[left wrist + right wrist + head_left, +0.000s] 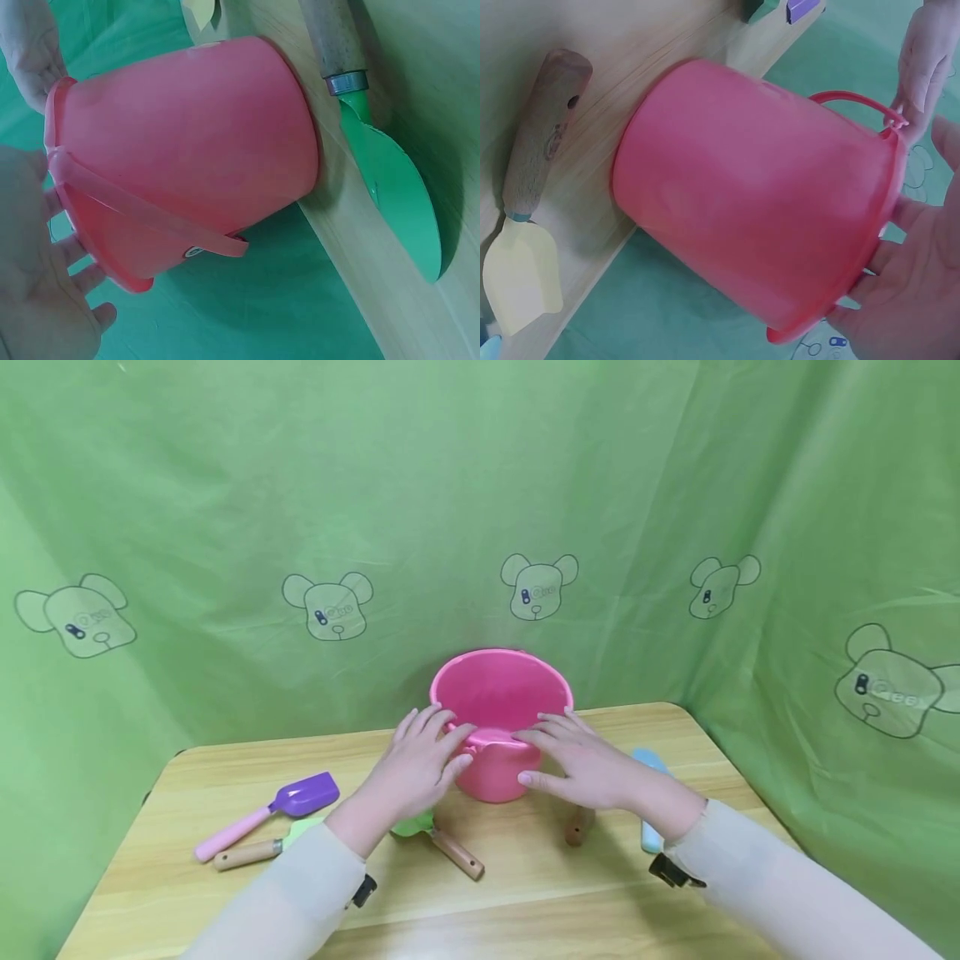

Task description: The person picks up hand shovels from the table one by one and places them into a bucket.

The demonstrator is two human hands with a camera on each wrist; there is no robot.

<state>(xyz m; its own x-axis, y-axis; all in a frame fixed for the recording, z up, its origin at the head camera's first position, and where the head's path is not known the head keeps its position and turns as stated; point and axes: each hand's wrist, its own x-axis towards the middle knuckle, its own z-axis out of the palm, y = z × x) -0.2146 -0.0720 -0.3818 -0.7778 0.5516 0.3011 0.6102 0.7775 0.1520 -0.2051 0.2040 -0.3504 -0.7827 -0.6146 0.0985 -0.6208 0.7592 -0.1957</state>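
A pink bucket stands upright near the back of the table, its mouth facing up. My left hand is at the left of its rim, fingers spread and fairly straight. On the opposite side my right hand has its outstretched fingers along the rim. Both thumbs stay on the near side, apart from the bucket wall. The bucket's handle hangs down over the outer wall in the left wrist view. A green trowel with a wooden grip lies on the table below my left hand.
Left on the table lie a purple scoop with a pink handle and a light green tool, partly behind my forearm. A yellow shovel and a light blue tool lie to the right. Green curtain surrounds the table.
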